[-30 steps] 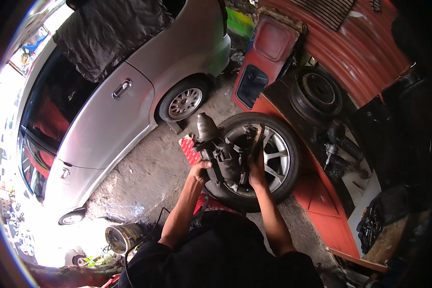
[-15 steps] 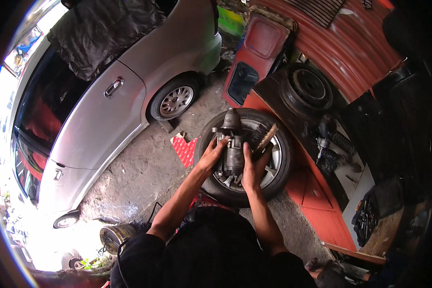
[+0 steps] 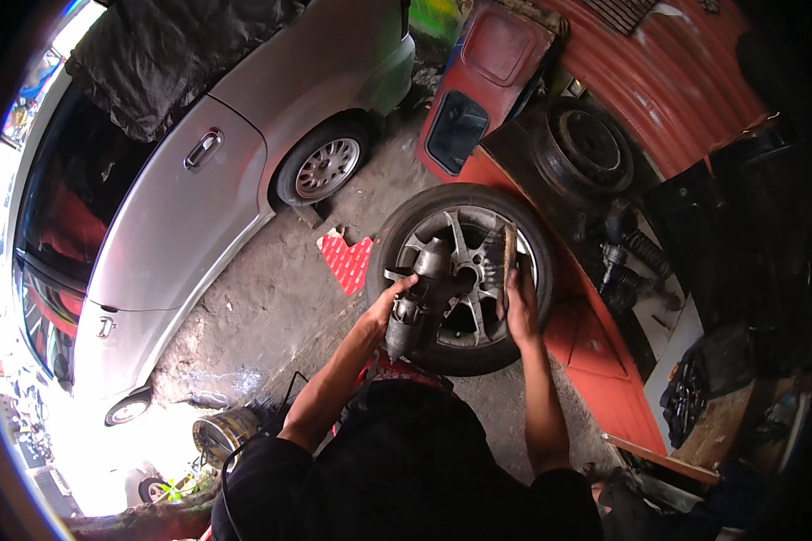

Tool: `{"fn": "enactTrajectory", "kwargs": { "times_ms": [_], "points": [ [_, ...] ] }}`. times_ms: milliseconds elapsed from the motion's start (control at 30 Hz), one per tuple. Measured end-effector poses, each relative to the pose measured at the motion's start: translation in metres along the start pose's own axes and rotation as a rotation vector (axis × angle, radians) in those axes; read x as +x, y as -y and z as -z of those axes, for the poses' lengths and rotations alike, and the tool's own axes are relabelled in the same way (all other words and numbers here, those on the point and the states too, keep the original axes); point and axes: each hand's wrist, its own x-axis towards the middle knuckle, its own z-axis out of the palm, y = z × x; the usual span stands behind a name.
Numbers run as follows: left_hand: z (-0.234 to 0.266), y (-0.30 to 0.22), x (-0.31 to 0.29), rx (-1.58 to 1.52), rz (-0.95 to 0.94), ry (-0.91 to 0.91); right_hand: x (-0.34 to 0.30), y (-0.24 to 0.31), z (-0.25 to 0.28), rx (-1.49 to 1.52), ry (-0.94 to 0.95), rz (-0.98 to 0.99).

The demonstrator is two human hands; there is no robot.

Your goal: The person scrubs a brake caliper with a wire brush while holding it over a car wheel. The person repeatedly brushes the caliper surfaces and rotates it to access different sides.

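My left hand [image 3: 390,305] is closed around a dark metal starter motor [image 3: 408,329], its narrower nose end tilted up and to the right. In my right hand [image 3: 522,311] is a brush [image 3: 511,242] with a pale wooden back, its dark bristles facing left toward the motor. A gap separates brush and motor. Both are above a car wheel [image 3: 460,191] with a spoked alloy rim, which lies flat in front of me. The fingers of my right hand are partly hidden behind the brush.
A silver car [image 3: 180,243] stands on the left. Red patterned cardboard [image 3: 345,261] lies on the ground beside the wheel. To the right are a bare steel rim [image 3: 588,149], greasy coil-spring parts [image 3: 642,257] and a red panel [image 3: 591,361]. A metal can [image 3: 221,435] sits at lower left.
My hands have moved apart. The motor has shifted left and down and leans more to the right. The brush has moved right, away from it, and turned more upright.
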Motion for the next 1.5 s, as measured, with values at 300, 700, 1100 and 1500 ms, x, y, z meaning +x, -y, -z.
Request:
{"fn": "enactTrajectory", "kwargs": {
  "times_ms": [300, 700, 1100, 1500],
  "points": [
    [0.001, -0.040, 0.010, -0.012, 0.036, -0.001, 0.047, 0.119, -0.057, -0.476, 0.156, 0.550],
    [0.056, -0.081, 0.022, -0.159, 0.043, 0.190, 0.098, 0.073, -0.072, -0.588, 0.157, 0.351],
    [0.073, -0.139, 0.054, 0.136, -0.072, -0.027, 0.132, 0.106, -0.102, -0.885, 0.068, 0.425],
    [0.037, -0.212, 0.032, 0.463, -0.324, 0.054, 0.146, 0.167, -0.145, -0.981, 0.132, 0.414]
  ]
}}
